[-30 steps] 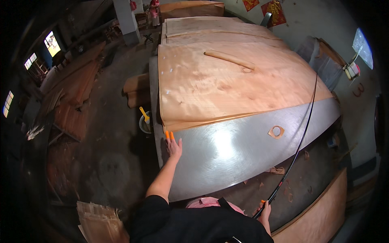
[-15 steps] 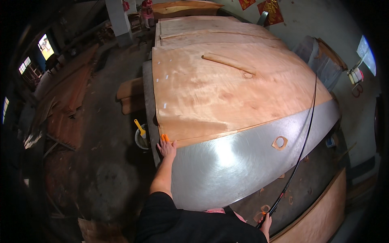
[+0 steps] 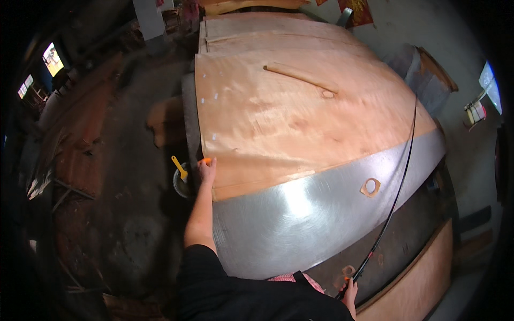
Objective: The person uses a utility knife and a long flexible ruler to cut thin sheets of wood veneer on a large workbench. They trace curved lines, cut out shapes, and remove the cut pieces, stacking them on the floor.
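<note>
A broad, thin sheet of pale wood veneer (image 3: 289,120) lies on top of a stack on a shiny metal table (image 3: 257,230). At the sheet's left edge, close to its near corner, my left hand (image 3: 208,170) is closed on the edge; orange covers show on its fingertips. My right hand (image 3: 349,295), low at the right, is wrapped round the handle end of a long, thin black rod (image 3: 392,211). The rod bends upward over the table's right part, its tip near the sheet's far right edge. Orange also shows on the right fingers.
A rolled veneer strip (image 3: 300,78) rests on the sheet. Left of the table, a bucket (image 3: 178,187) holds a yellow-handled brush (image 3: 179,167). A wood scrap with a round hole (image 3: 370,187) lies on the metal. Another wood sheet (image 3: 417,281) stands at the lower right.
My left hand has gone from lying spread at the near left corner to closing on the left edge slightly farther up. My right hand still holds the rod; the view has shifted slightly.
</note>
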Tool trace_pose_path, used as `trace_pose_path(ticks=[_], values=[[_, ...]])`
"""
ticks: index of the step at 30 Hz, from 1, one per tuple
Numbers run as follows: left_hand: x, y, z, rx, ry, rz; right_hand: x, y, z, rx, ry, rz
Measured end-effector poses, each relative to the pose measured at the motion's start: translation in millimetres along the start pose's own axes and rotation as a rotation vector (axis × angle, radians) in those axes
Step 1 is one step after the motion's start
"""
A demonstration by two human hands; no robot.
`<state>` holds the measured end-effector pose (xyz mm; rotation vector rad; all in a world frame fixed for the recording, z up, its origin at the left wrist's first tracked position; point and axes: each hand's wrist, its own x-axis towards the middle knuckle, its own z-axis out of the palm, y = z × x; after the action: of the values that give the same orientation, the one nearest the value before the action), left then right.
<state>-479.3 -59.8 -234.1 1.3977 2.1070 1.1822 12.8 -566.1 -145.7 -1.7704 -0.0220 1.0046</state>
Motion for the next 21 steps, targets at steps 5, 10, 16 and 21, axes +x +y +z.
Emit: trace_pose_path(ticks=[5, 10, 16, 21], values=[[-16.3, -1.8, 9.1, -0.195, 0.057, -0.095, 2.9, 11.0, -14.9, -0.043, 0.012, -0.045], [-12.6, -8.2, 16.3, -0.430, 0.074, -0.192, 2.1, 8.0, -14.4, -0.073, -0.010, -0.027], [-12.0, 27.7, -9.6, -0.729, -0.384, -0.419, 5.6, 13.9, -21.4, -0.102, 0.016, -0.030], [-58.6, 46.8, -41.0, -0.658, -0.429, -0.360, -4.5, 2.7, -10.1, -0.055, 0.033, -0.028]])
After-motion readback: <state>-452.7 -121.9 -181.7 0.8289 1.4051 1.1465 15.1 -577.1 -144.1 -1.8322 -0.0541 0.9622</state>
